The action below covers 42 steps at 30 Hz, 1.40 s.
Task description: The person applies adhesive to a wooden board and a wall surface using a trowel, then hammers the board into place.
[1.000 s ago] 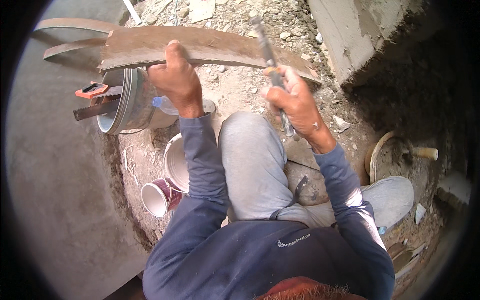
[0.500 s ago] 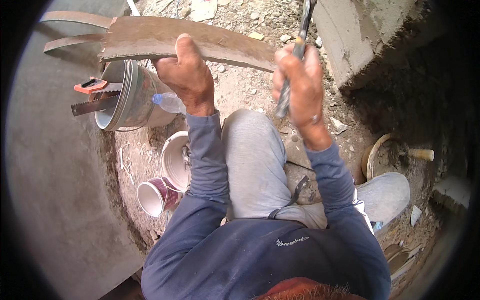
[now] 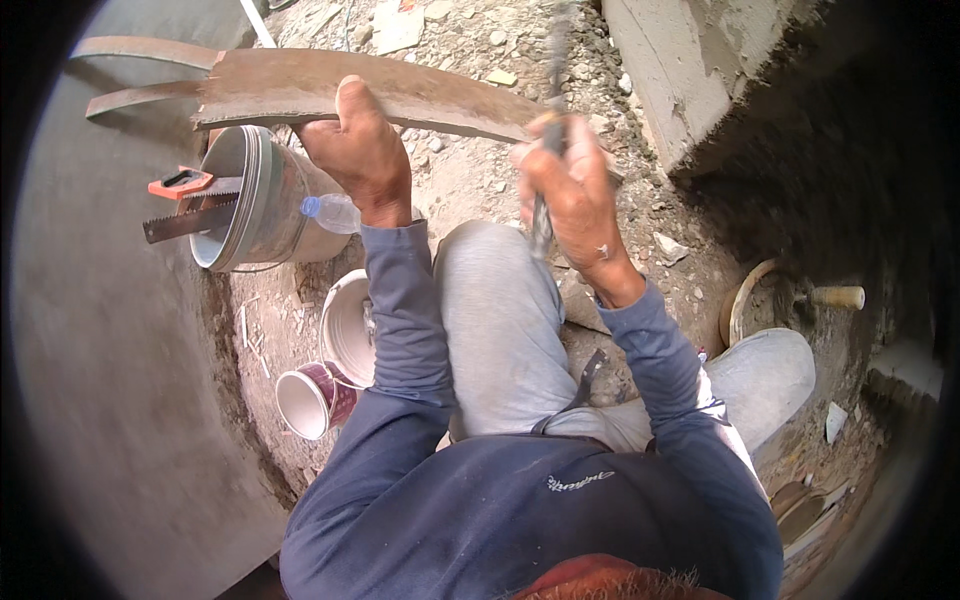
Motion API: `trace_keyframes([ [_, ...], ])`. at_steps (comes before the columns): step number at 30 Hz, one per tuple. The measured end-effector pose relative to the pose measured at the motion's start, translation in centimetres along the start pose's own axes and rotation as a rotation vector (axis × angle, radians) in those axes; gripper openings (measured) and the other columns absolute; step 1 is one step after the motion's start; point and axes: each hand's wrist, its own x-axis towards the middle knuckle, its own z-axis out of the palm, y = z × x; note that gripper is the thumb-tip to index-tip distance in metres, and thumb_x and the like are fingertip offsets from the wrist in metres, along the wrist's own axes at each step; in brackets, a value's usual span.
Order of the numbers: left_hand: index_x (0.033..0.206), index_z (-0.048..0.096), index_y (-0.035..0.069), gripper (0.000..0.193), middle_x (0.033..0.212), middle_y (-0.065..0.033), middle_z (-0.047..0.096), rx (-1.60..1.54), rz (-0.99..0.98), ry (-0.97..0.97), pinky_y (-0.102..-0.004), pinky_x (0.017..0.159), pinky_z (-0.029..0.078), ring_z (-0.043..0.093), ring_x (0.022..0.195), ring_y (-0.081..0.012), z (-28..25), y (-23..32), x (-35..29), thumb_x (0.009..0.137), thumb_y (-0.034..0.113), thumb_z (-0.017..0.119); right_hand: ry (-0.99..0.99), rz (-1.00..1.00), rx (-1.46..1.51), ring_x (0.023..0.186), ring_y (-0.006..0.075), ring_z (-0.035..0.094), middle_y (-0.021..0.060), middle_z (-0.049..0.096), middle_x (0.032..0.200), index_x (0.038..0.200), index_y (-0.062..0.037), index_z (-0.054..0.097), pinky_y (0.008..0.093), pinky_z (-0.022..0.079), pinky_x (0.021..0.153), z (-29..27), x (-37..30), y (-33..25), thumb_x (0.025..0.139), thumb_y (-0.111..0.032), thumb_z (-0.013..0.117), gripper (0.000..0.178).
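A brown plank [image 3: 270, 82], which looks bowed in this view, lies crosswise ahead of me, with two narrow strips [image 3: 150, 47] reaching out past its left end. My left hand [image 3: 365, 160] grips the plank's near edge, thumb on top and fingers hidden beneath. Closed around a slim dark-and-silver hand tool [image 3: 541, 225], my right hand [image 3: 578, 195] is at the plank's right end. Motion smears the tool's upper part, so its exact kind and whether it touches the wood cannot be made out.
At left, a large bucket [image 3: 255, 190] on its side holds saws [image 3: 190, 218], beside a plastic bottle [image 3: 338, 214]. Nearer are a white bucket [image 3: 345, 325] and a small maroon-and-white pail [image 3: 302, 402]. A concrete block [image 3: 690, 75] stands far right; a round pan [image 3: 740, 305] with a wooden-handled tool [image 3: 836, 297] lies right.
My right hand and the tool have shifted left and slightly nearer, the tool now more upright and blurred. My left hand and the plank sit slightly lower and farther left in view.
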Motion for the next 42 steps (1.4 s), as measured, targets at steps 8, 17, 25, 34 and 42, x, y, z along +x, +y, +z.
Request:
trace_keyframes([
  [8,0.143,0.041,0.002,0.07,0.137,-0.0229,0.049,-1.21,-0.031,-0.476,-0.0546,0.115,0.032,0.048,0.129,-0.0357,0.7,2.5,1.7,0.098,0.056,0.045,-0.282,0.26,-0.078,0.059,0.0091,0.054,0.0027,0.057,0.073,0.135,0.0044,0.046,0.0238,0.045,0.052,-3.8,0.0,-2.3,0.094,-0.016,0.06,0.049],
  [17,0.124,0.054,0.006,0.051,0.112,-0.0112,0.059,-1.18,0.202,-0.475,-0.0442,0.098,0.053,0.061,0.109,-0.0267,-0.4,-0.3,7.9,0.095,0.045,0.064,-0.135,0.038,-0.169,0.072,0.0104,0.062,0.0061,0.061,0.086,0.13,0.0027,0.049,0.0251,0.051,0.065,-4.5,-1.1,-5.1,0.097,-0.014,0.056,0.038],
  [25,0.124,0.058,0.0,0.031,0.115,-0.0119,0.067,-0.516,0.544,0.096,-0.032,0.085,0.055,0.066,0.1,-0.0194,3.2,3.8,11.0,0.099,0.018,0.061,-0.079,-0.137,-0.754,0.105,0.0354,0.059,0.0225,0.058,0.111,0.126,0.0057,0.055,0.0399,0.047,0.091,-5.4,0.5,-4.2,0.09,-0.016,0.056,0.042],
  [34,0.107,0.062,0.003,0.032,0.102,-0.0057,0.069,-0.864,0.493,-0.087,-0.0298,0.086,0.054,0.066,0.09,-0.0141,7.3,7.8,8.2,0.089,0.023,0.078,-0.23,0.212,-0.593,0.07,0.0173,0.063,0.0126,0.062,0.086,0.118,0.0062,0.054,0.0328,0.052,0.065,-4.2,0.8,-9.1,0.089,-0.012,0.052,0.034],
  [42,0.12,0.052,0.003,0.037,0.106,-0.0024,0.066,-0.904,0.448,-0.056,-0.0166,0.082,0.051,0.062,0.094,-0.0064,8.7,10.1,6.1,0.092,0.013,0.074,-0.315,0.331,-0.055,0.09,0.0256,0.07,0.0185,0.061,0.113,0.131,0.0097,0.044,0.0315,0.06,0.074,-3.8,0.7,-10.2,0.092,-0.004,0.049,0.042],
])
